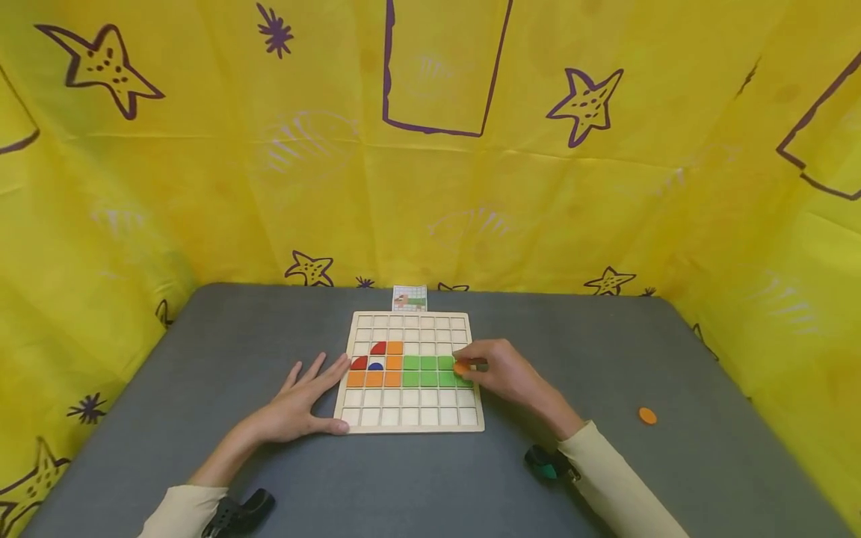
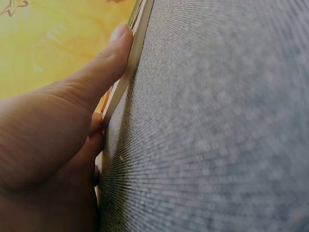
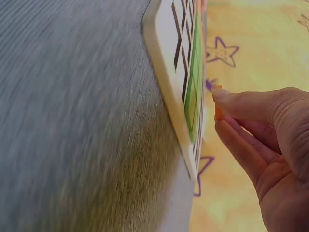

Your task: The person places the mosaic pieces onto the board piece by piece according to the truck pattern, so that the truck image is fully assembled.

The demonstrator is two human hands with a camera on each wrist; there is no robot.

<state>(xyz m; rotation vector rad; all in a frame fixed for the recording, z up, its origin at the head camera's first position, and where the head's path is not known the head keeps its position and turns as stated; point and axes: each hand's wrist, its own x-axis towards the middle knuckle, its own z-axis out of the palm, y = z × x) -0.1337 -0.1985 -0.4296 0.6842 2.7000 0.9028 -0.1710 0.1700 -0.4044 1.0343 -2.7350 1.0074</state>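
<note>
A pale wooden grid board (image 1: 408,430) lies on the grey table. In its cells are several green squares (image 1: 428,363), several orange squares (image 1: 374,379), two red rounded pieces (image 1: 379,348) and a blue half-round on white (image 1: 376,365). My left hand (image 1: 296,403) rests at the board's left edge with fingers spread; the left wrist view shows the thumb (image 2: 104,63) along the rim. Between thumb and fingers, my right hand (image 1: 507,373) pinches a small orange piece (image 1: 461,368) over the right end of the green rows. In the right wrist view that orange piece (image 3: 219,112) appears edge-on, partly hidden by fingertips.
A loose orange oval piece (image 1: 648,415) lies on the table, right of my right forearm. Behind the board is a small picture card (image 1: 409,298) with a grid pattern. A yellow cloth (image 1: 323,194) with drawn stars stands around the table (image 1: 269,329).
</note>
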